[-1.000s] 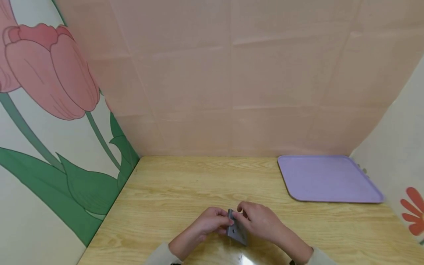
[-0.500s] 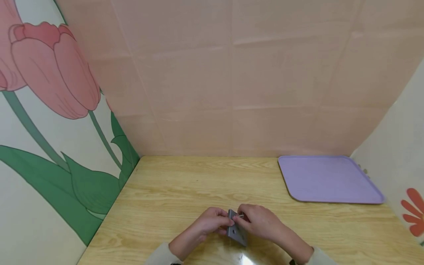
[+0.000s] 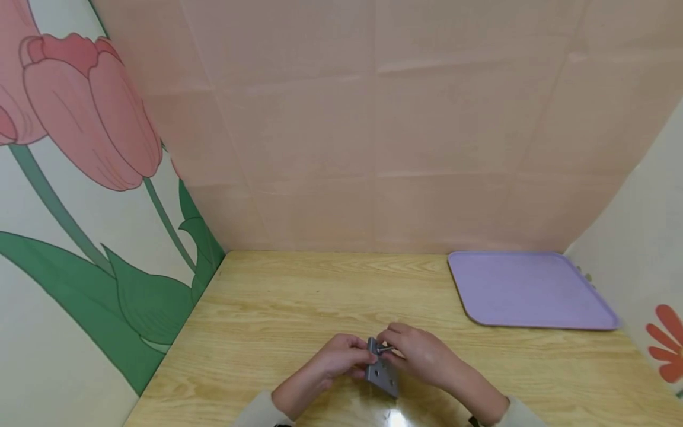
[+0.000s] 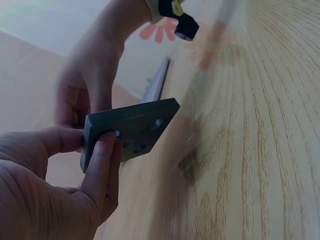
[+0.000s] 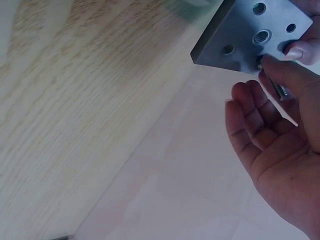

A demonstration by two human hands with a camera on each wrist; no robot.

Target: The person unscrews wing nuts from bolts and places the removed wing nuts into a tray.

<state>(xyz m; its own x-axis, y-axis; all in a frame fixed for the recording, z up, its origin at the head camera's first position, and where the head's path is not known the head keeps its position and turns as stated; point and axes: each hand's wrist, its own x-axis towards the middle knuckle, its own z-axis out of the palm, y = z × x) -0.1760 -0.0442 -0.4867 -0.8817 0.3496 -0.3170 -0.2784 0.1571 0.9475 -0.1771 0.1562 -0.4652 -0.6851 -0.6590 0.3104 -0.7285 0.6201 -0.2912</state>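
Low in the middle of the head view, my left hand point(image 3: 338, 356) grips a grey metal plate point(image 3: 382, 379) by its edge. The plate is tilted up above the table, and its face has several round holes point(image 5: 259, 8), one of them threaded point(image 5: 261, 36). My right hand point(image 3: 424, 357) pinches a thin metal screw point(image 5: 277, 89) that stands out from the plate's face near the left thumb. Its threaded end points away from the plate; the other end, at the plate, is covered by a fingertip. In the left wrist view, left fingertips point(image 4: 104, 142) press the plate's other face.
A flat purple tray point(image 3: 533, 290) lies at the back right of the wood-grain table point(image 3: 299, 296). Pink sheeting point(image 3: 368, 148) hangs behind the table. A tulip-painted wall point(image 3: 107, 196) borders the left side, and a pale wall point(image 3: 640, 237) the right.
The right fingers have shifted on the screw, which now shows more plainly, sticking out from the plate. The left hand and plate stay almost where they were.
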